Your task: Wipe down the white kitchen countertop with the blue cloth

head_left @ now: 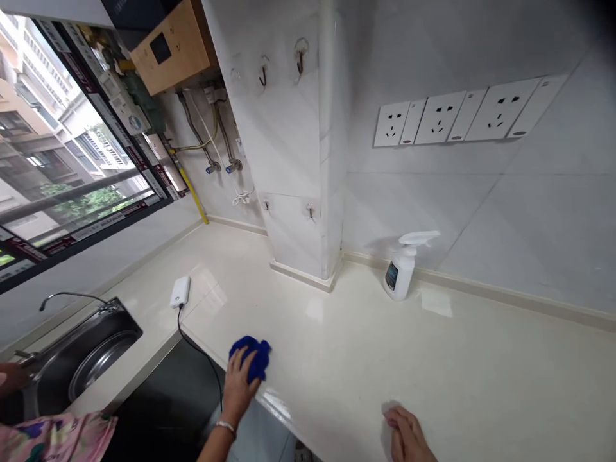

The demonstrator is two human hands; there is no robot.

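Right hand (pixel 407 436): at worktop (pixel 366 359) front edge, fingers loosely curled, resting on the surface, holds nothing.
Left hand (pixel 239 385): at front edge near the inner corner, fingers spread and pressed down on blue cloth (pixel 254 357); bracelet (pixel 225 426) on wrist.
Blue cloth: bunched, flat on worktop right at the front edge, partly under the left fingers.
Patterned fabric (pixel 58 436): pink floral, bottom left, beside sink; another fingertip just shows at the left frame edge.
Sink (pixel 89 356): steel, set in the left run of the worktop, tap (pixel 67 296) behind it.
White box (pixel 180 291): small, on worktop near the inner corner, black cable (pixel 197 346) runs from it over the edge.
Spray bottle (pixel 402 266): white, upright, at back edge against the wall, well apart from both hands.
Wall sockets (pixel 462 115): row of three, above the bottle.
Hooks (pixel 282 64): on the tiled pillar.
Window (pixel 62 173): far left.
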